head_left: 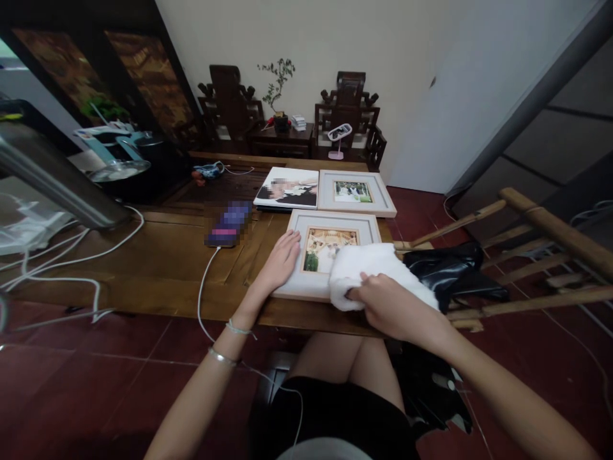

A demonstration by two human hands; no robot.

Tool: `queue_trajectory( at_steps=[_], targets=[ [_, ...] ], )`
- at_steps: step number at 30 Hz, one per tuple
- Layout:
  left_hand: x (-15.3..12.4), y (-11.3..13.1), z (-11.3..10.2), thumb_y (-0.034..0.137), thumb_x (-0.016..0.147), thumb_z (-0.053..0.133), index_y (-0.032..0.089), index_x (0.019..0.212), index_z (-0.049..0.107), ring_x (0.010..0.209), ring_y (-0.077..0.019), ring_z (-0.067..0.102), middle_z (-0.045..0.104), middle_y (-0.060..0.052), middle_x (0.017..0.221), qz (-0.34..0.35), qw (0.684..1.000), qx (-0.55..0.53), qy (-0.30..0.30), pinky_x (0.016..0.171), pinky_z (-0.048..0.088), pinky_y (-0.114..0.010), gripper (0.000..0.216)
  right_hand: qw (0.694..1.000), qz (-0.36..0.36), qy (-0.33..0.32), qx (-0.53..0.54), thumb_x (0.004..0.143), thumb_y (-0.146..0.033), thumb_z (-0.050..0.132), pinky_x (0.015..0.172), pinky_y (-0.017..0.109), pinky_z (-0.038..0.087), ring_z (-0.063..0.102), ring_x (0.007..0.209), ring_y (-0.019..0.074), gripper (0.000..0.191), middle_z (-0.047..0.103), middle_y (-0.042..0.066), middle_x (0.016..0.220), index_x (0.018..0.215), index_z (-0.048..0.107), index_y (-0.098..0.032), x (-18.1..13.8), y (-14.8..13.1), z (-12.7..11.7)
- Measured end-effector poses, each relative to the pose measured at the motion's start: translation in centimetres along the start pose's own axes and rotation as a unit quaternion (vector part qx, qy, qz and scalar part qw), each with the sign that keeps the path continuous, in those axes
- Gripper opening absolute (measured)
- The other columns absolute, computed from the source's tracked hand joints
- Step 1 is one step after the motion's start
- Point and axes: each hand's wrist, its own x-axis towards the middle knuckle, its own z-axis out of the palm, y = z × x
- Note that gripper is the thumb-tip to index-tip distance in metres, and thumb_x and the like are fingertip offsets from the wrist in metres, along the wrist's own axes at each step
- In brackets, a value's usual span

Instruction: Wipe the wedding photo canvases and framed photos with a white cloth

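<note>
A framed photo [306,220] with a light wooden edge and pale mat lies flat near the front edge of the wooden table. My left hand [281,259] rests on its left side, fingers stretched out over the border. In my right hand [383,300] is a bunched white cloth [366,265], which lies over the lower right of the frame and hides that corner. Behind it lie a second framed photo [380,188] and, to its left, a white-edged photo panel [287,185] on top of something dark.
A phone [228,225] with a white cable lies on the wooden table [172,233], left of the frame. Further left stand a large metal cylinder [57,172], tangled white cables and a dark pot [156,156]. To the right is a bamboo chair [527,204] with a black bag [450,275].
</note>
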Motion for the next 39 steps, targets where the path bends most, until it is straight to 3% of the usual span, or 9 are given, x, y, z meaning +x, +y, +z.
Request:
queue_trajectory(
  at_steps=[8, 14, 18, 22, 25, 29, 32, 35, 39],
  targets=[
    [-0.2, 0.3, -0.3, 0.047, 0.097, 0.012, 0.013, 0.135, 0.046, 0.135, -0.0194, 0.038, 0.046, -0.012, 0.143, -0.057, 0.995, -0.084, 0.015, 0.115, 0.024, -0.039, 0.061, 0.988, -0.108, 0.107, 0.005, 0.078, -0.009, 0.046, 0.09, 0.041, 0.04, 0.052, 0.111, 0.0306, 0.028, 0.064, 0.012, 0.115, 0.093, 0.068, -0.014, 7.6, -4.4, 2.3],
    [-0.3, 0.7, -0.4, 0.05, 0.097, 0.017, 0.011, 0.142, 0.035, 0.14, -0.018, 0.027, 0.031, -0.012, 0.151, -0.045, 0.995, -0.088, 0.009, 0.117, 0.017, -0.037, 0.062, 0.99, -0.056, 0.12, -0.038, 0.082, -0.006, 0.041, 0.096, 0.045, 0.037, 0.041, 0.126, 0.0302, 0.034, 0.053, 0.01, 0.136, 0.102, 0.068, -0.014, 11.7, -0.5, 2.1],
    [-0.3, 0.9, -0.4, 0.049, 0.097, 0.019, 0.012, 0.141, 0.037, 0.14, -0.0176, 0.028, 0.032, -0.011, 0.151, -0.041, 0.996, -0.082, 0.0, 0.117, 0.018, -0.037, 0.061, 0.989, -0.016, 0.134, -0.052, 0.084, -0.006, 0.04, 0.097, 0.046, 0.037, 0.04, 0.126, 0.0307, 0.037, 0.05, 0.013, 0.138, 0.11, 0.066, -0.012, 13.9, 1.0, 1.8],
    [-0.3, 0.8, -0.3, 0.046, 0.097, 0.019, 0.008, 0.14, 0.038, 0.138, -0.0181, 0.031, 0.035, -0.014, 0.149, -0.037, 0.997, -0.072, 0.005, 0.116, 0.02, -0.038, 0.061, 0.991, -0.04, 0.118, -0.046, 0.083, -0.005, 0.04, 0.092, 0.039, 0.04, 0.047, 0.119, 0.0299, 0.036, 0.057, 0.016, 0.128, 0.105, 0.068, -0.011, 12.3, -0.4, 1.5],
    [-0.2, 0.6, -0.2, 0.043, 0.098, 0.019, 0.007, 0.139, 0.039, 0.137, -0.0181, 0.033, 0.037, -0.014, 0.148, -0.03, 0.998, -0.054, 0.008, 0.116, 0.022, -0.038, 0.058, 0.997, -0.069, 0.037, -0.005, 0.079, -0.006, 0.046, 0.079, 0.033, 0.044, 0.057, 0.105, 0.0268, 0.034, 0.065, 0.016, 0.112, 0.101, 0.071, -0.015, 9.1, -1.3, 0.4],
    [-0.1, 0.0, 0.1, 0.039, 0.097, 0.027, 0.009, 0.128, 0.053, 0.136, -0.0212, 0.036, 0.049, -0.014, 0.14, -0.006, 1.0, -0.008, -0.007, 0.115, 0.025, -0.042, 0.051, 0.989, -0.106, -0.037, 0.094, 0.076, -0.008, 0.051, 0.072, 0.027, 0.043, 0.061, 0.09, 0.02, 0.042, 0.07, 0.007, 0.1, 0.109, 0.069, -0.025, 6.2, 0.6, -2.5],
    [0.0, -0.6, 0.3, 0.033, 0.094, 0.035, 0.009, 0.12, 0.06, 0.135, -0.0244, 0.036, 0.053, -0.015, 0.135, 0.028, 0.999, 0.021, -0.011, 0.113, 0.027, -0.046, 0.043, 0.996, -0.023, 0.034, 0.079, 0.079, -0.009, 0.047, 0.074, 0.028, 0.042, 0.062, 0.088, 0.0205, 0.042, 0.07, 0.009, 0.1, 0.113, 0.067, -0.023, 7.3, 2.8, -3.8],
    [-0.1, -1.0, 0.4, 0.027, 0.092, 0.037, 0.012, 0.121, 0.059, 0.135, -0.025, 0.037, 0.053, -0.014, 0.136, 0.044, 0.998, 0.034, -0.006, 0.112, 0.029, -0.049, 0.04, 0.987, 0.079, 0.141, -0.011, 0.083, -0.009, 0.044, 0.08, 0.034, 0.042, 0.059, 0.1, 0.0267, 0.038, 0.065, 0.018, 0.111, 0.113, 0.066, -0.014, 10.6, 4.1, -3.0],
    [-0.1, -1.0, 0.2, 0.024, 0.091, 0.038, 0.012, 0.125, 0.056, 0.136, -0.0254, 0.036, 0.052, -0.014, 0.136, 0.043, 0.998, 0.038, -0.015, 0.112, 0.029, -0.05, 0.04, 0.979, 0.036, 0.179, -0.091, 0.087, -0.009, 0.041, 0.1, 0.043, 0.03, 0.038, 0.128, 0.03, 0.034, 0.053, 0.02, 0.132, 0.11, 0.066, -0.009, 15.0, 4.3, -0.2]
  ],
)
